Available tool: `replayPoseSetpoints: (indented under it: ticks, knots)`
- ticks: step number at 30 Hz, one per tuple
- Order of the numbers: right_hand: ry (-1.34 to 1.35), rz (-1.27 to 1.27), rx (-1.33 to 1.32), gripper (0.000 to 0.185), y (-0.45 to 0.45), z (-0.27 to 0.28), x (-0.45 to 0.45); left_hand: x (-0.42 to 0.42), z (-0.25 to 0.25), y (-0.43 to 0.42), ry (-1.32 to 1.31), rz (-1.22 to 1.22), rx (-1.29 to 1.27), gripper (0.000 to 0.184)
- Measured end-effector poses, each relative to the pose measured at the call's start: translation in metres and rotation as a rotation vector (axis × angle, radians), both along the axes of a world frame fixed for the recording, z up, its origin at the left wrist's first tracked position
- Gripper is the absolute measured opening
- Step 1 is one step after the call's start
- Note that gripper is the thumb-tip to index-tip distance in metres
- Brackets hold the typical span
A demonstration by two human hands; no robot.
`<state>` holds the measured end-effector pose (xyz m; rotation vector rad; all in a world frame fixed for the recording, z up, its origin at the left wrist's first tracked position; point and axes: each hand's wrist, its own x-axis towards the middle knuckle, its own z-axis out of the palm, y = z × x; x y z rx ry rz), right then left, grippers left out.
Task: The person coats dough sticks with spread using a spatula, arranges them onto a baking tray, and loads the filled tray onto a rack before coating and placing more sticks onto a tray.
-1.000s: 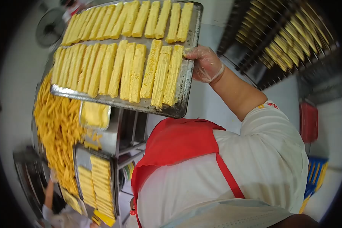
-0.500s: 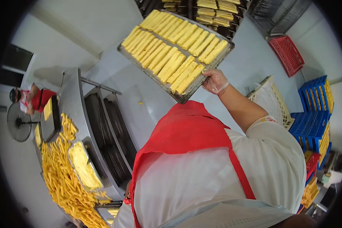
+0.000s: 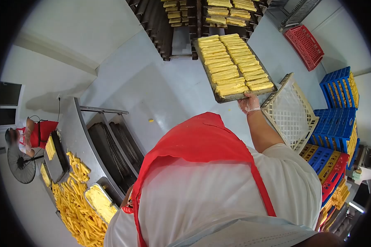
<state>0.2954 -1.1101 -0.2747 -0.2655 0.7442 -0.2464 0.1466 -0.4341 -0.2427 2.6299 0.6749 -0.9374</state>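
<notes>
My right hand (image 3: 249,103), in a clear plastic glove, grips the near corner of a dark metal tray (image 3: 265,88). On the tray lie two rows of yellow sticks (image 3: 231,74), side by side. The tray is held out in front of my body, its far end close to a rack. My left hand is out of view; only a bit of that arm shows beside the red apron (image 3: 198,138).
A rack (image 3: 199,29) with loaded trays stands ahead. At left, a steel table (image 3: 76,136) bears piled yellow sticks (image 3: 80,214) and a pan (image 3: 101,202); a co-worker (image 3: 33,133) and fan (image 3: 22,164) are beyond. Crates (image 3: 290,113), (image 3: 305,47), (image 3: 336,125) are at right.
The tray in my right hand has swung from the upper left to the right and now points at the rack. The view has turned, bringing the floor, the crates and the co-worker into sight.
</notes>
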Motion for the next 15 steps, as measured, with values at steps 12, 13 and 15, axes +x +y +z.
replayPoseSetpoints:
  ticks: [12, 13, 15]
  knots:
    - [0.060, -0.294, 0.100, 0.036, -0.082, -0.048, 0.082, 0.065, 0.006, -0.037, 0.027, 0.014, 0.039, 0.022]
    - [0.058, -0.255, 0.132, 0.036, -0.084, -0.069, 0.119, 0.070, 0.009, -0.047, 0.031, 0.034, 0.069, 0.022]
    - [0.053, -0.295, 0.118, 0.029, -0.103, -0.069, 0.156, 0.078, 0.024, -0.074, 0.048, 0.055, 0.093, 0.022]
